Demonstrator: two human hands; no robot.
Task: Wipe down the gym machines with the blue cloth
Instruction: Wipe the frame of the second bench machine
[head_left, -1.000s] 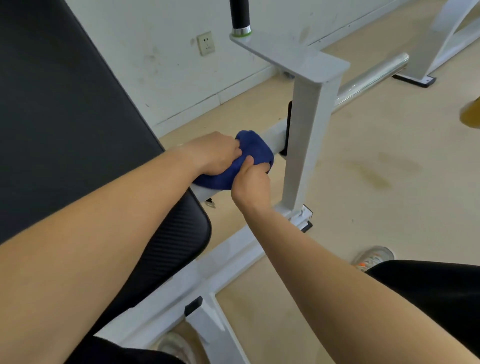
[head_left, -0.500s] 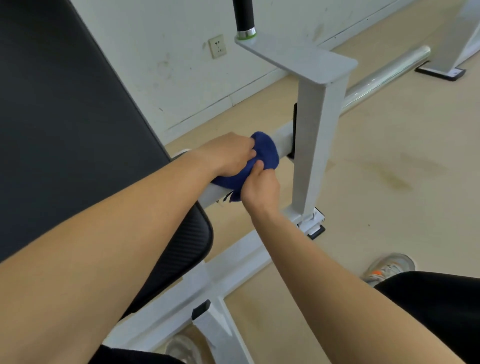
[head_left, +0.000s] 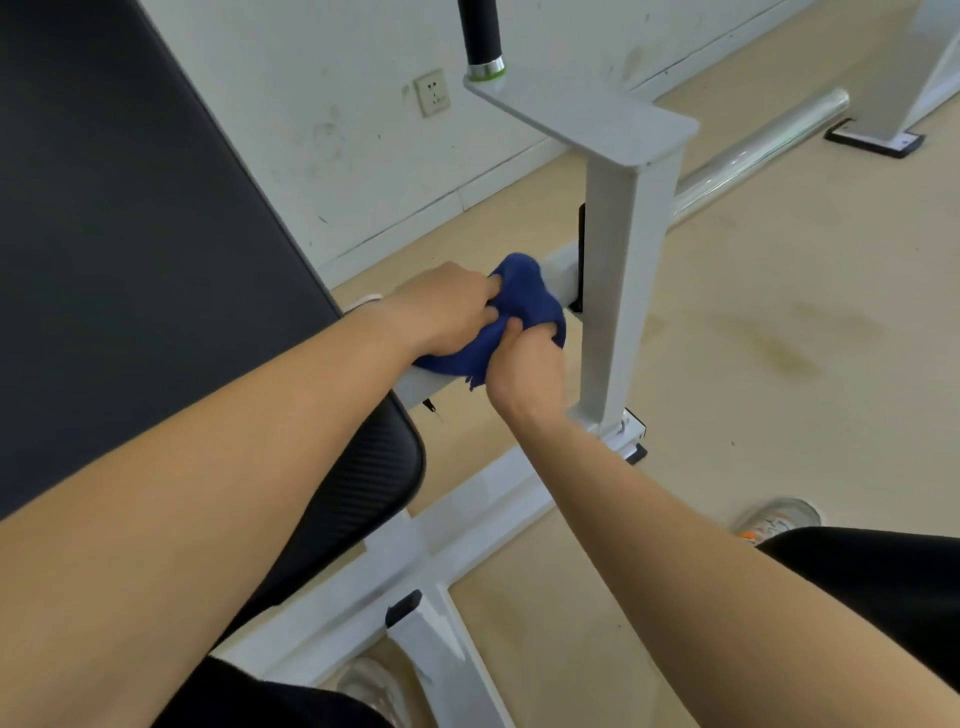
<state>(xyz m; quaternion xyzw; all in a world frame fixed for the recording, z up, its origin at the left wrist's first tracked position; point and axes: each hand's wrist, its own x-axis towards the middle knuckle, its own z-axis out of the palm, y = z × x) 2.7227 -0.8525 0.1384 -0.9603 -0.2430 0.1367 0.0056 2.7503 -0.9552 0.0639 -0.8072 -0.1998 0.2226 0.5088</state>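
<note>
Hands meet on a crumpled dark blue cloth, which is draped over a white horizontal metal bar of the gym machine. The left hand lies on top of the cloth with its fingers curled down into the fabric. The right hand grips the cloth from the near side, thumb pressed up into the folds, so the two hands touch and both clamp the cloth to the bar. A frayed corner hangs under the bar just left of the right hand. Just right of the hands the bar joins a white square-section upright post, topped by a flat white plate and a black cylindrical grip with a chrome collar. Left of the left forearm stands a large black padded backrest, and beneath that forearm sits a black textured seat pad. Below the right forearm the white base frame runs across the beige floor. Well beyond the hands to the right lies a chrome tube, and a white wall socket sits beyond the left hand.
</note>
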